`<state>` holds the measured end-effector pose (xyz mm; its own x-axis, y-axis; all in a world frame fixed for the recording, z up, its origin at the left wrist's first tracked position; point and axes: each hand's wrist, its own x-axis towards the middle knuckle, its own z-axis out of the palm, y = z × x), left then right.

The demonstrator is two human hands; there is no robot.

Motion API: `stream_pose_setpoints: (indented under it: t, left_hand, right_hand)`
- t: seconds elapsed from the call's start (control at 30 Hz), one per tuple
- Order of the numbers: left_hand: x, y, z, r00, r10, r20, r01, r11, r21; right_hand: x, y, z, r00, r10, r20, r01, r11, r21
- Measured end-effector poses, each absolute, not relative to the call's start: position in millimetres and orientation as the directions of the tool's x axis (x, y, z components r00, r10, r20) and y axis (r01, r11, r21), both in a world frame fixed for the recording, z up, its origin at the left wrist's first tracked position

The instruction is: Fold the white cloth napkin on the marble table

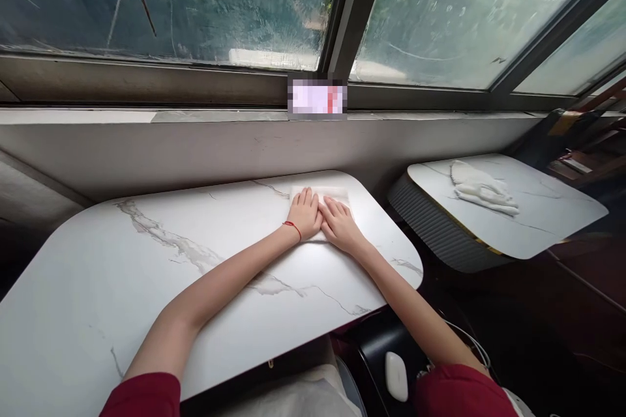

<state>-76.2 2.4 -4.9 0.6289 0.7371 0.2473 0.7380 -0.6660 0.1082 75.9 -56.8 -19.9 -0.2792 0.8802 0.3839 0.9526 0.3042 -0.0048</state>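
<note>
While working over a white marbled table [229, 212] in the head view, pressing left hand [306, 214] and right hand [341, 225] flat, palms down, upon a white cloth [338, 191] near the far edge, toward the right end. Covering much of it, holding fingers straight and only little spread, and touching one hand with the other at the inner sides. Wearing a red bracelet [292, 226] on the left wrist. Facing a window [235, 10], and having a second table [542, 189] with white gloves [482, 190] to the right, well apart.
</note>
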Motion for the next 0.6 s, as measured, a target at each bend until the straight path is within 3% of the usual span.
stream_pose_setpoints:
  t: [0.37,0.6]
  left_hand:
    - [-34.4,-114.9,-2.6,0.823,0.517,0.237,0.53,-0.848,0.012]
    - [-13.4,-101.7,-3.2,0.843,0.471,0.26,0.476,-0.878,0.047]
  right_hand:
    - [108.8,-205.6,-35.6,-0.169,0.859,0.483,0.984,0.179,0.025]
    - [132.0,-198.6,-40.1,-0.159,0.846,0.509,0.987,0.149,0.059]
